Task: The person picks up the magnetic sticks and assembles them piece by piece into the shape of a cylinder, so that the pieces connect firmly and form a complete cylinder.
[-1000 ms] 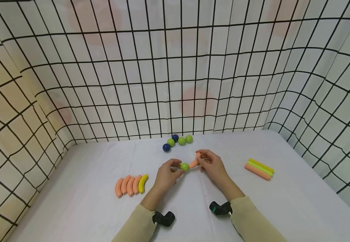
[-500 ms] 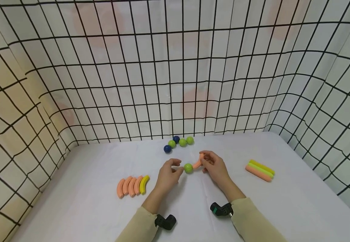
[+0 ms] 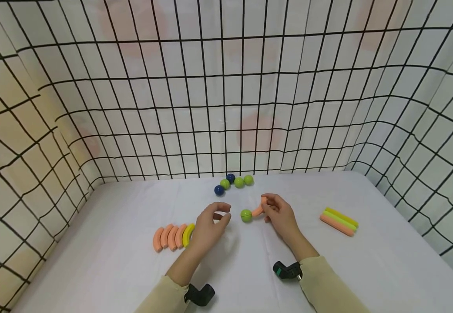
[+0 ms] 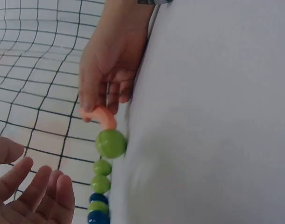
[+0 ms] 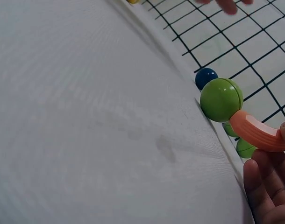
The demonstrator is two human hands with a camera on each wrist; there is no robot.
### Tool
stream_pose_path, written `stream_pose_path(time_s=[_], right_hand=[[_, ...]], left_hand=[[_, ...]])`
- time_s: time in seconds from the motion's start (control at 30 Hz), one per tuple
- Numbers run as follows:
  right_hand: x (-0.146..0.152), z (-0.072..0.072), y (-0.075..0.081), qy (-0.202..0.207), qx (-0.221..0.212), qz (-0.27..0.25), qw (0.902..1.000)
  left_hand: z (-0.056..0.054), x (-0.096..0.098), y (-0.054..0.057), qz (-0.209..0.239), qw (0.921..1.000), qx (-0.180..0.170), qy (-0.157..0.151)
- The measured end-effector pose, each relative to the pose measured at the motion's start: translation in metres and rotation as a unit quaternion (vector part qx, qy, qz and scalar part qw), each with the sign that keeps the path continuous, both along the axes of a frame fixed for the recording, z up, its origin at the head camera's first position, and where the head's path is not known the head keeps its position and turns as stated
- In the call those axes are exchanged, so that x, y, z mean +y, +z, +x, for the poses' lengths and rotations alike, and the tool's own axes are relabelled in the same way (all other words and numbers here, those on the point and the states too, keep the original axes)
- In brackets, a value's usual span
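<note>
My right hand pinches one end of a curved orange toy rod between thumb and fingers. A glossy green ball with a seam round it sits at the rod's other end, joined to it. In the head view that ball faces my left hand, which is to its left, apart from it and holding nothing. The left fingers are loosely bent with the thumb spread away, as the left wrist view also shows. Part of the yellow curved rod lies hidden behind the left hand.
Several orange curved rods lie in a row at the left beside the yellow one. Green balls and blue balls cluster at the back. Straight orange, green and yellow sticks lie together at the right. A black-gridded white wall encloses the table.
My left hand has let go of the green ball and moved left, towards the yellow curved rod. The right hand keeps its pinch on the orange curved rod, with the ball attached.
</note>
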State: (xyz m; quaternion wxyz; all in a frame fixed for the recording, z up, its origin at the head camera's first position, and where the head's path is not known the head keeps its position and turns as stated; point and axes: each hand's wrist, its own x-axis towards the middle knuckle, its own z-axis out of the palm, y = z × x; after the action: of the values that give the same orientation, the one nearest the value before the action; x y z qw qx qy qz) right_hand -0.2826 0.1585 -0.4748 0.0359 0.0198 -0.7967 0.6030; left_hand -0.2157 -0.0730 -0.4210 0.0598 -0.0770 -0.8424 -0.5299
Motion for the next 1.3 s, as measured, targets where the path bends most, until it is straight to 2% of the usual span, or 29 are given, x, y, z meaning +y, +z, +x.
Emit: stream_pose_path(time_s=[0.13, 0.3, 0.47, 0.63, 0.8, 1.0, 1.13, 1.3], right_hand=[[0.001, 0.000, 0.002, -0.009, 0.003, 0.003, 1.0000], [0.000, 0.000, 0.001, -0.010, 0.000, 0.002, 0.9999], [-0.002, 0.001, -0.001, -0.006, -0.003, -0.003, 1.0000], [-0.002, 0.001, -0.001, -0.006, 0.003, -0.004, 1.0000], [-0.001, 0.001, 0.001, -0.011, 0.003, -0.007, 0.9999], [-0.002, 0.001, 0.001, -0.013, -0.001, -0.001, 0.9999], [-0.002, 0.000, 0.000, -0.013, 0.000, 0.001, 0.9999], [-0.002, 0.000, 0.000, -0.016, 0.004, -0.005, 0.9998]], left_hand=[[0.009, -0.015, 0.010, 0.002, 0.9998, 0.018, -0.003], [0.019, -0.034, 0.018, -0.010, 0.9986, 0.040, 0.033], [0.024, -0.057, 0.017, -0.014, 0.9962, 0.047, 0.072], [0.023, -0.083, 0.010, -0.054, 0.9925, 0.046, 0.100], [0.022, -0.107, 0.004, -0.104, 0.9864, 0.022, 0.126], [0.021, -0.135, -0.003, -0.132, 0.9794, -0.043, 0.146], [0.021, -0.150, -0.007, -0.126, 0.9784, -0.073, 0.147], [0.019, -0.162, -0.013, -0.122, 0.9802, -0.097, 0.122]])
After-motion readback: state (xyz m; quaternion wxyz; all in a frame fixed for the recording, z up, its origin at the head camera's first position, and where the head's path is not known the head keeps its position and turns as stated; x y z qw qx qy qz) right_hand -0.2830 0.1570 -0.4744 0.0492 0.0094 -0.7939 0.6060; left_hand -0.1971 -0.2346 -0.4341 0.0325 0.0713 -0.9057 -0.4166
